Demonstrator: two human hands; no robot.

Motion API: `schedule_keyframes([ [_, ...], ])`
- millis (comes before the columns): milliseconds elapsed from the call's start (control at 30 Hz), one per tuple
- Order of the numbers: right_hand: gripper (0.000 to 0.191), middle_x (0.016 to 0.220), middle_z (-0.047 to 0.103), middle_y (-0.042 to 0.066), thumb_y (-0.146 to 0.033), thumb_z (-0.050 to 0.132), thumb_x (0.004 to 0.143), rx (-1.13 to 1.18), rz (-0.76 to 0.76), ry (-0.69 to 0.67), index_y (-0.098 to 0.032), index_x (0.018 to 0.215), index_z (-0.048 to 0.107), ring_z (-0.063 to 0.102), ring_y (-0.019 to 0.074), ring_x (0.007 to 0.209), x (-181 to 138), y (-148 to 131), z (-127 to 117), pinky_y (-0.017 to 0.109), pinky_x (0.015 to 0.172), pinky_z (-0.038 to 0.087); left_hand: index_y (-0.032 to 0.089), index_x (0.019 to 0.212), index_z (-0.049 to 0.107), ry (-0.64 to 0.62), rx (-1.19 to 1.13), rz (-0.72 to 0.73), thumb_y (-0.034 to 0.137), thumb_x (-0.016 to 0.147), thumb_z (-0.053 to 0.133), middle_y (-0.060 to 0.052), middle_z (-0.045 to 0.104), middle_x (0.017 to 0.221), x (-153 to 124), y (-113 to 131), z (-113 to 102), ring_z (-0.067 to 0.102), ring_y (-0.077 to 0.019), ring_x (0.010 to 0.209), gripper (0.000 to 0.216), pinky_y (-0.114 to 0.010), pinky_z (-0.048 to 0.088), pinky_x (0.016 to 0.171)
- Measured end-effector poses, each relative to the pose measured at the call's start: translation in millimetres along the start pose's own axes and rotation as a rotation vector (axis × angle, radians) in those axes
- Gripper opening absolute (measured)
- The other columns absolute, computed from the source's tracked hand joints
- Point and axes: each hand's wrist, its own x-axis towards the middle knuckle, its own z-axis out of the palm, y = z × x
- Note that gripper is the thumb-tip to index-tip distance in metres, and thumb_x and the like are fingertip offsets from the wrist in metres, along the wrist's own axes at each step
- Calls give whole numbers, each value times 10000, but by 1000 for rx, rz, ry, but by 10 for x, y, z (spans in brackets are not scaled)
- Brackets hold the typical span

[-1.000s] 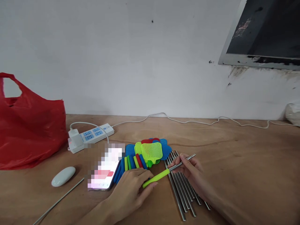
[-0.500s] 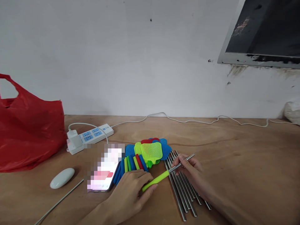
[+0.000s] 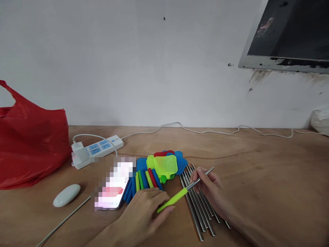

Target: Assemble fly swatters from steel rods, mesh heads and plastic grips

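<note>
My left hand had the lime-yellow tubular plastic sleeve pinched near its lower end, thumb below and fingers above. My right hand pinched the slim silver metal rod between thumb and fingertips, with its bare end poking out beyond them. Rod and sleeve were joined end to end in front of me, making one slanted line that rose from left to right. I could not tell how deep the rod sat, since the sleeve hid that part.

For this fit, I judged it best to keep both pieces on one axis, because a skewed push might bind or bow the softer-looking sleeve. A grip nearer the joint would probably give steadier control than one far down the sleeve, and a small twist under even pressure seemed safer than a hard shove.

The fan of loose silver rods lay on the brown wooden table beneath my right hand, so I needed to work clear of them. The row of blue, green, yellow and red tubular sleeves lay just beyond my left fingers, near the overlapping coloured plastic mesh panels.
</note>
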Motion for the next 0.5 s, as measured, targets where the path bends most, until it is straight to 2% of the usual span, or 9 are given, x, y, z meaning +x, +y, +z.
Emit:
schedule_keyframes([
  [200, 423, 622, 531, -20, -574, 647, 869, -86, 18, 21, -180, 716, 667, 390, 73, 496, -1, -7, -27, 198, 447, 285, 210, 824, 537, -38, 15, -47, 308, 1023, 428, -3, 621, 760, -1, -10, -12, 580, -177, 677, 247, -262, 342, 602],
  [367, 444, 647, 626, 22, -617, 713, 786, 67, 86, -16, -179, 715, 681, 589, 131, 563, 3, -48, 45, 208, 474, 446, 221, 793, 491, -89, 17, -96, 354, 1053, 334, 8, 572, 702, 1, 3, -23, 540, -179, 628, 332, -277, 308, 582],
  [500, 437, 576, 613, 6, -607, 760, 743, 129, 68, 36, -181, 691, 681, 573, 116, 509, -22, -44, 122, 211, 481, 472, 228, 785, 483, -126, -18, -100, 397, 1070, 262, 20, 547, 639, 5, 45, -15, 522, -175, 575, 399, -286, 287, 550],
])
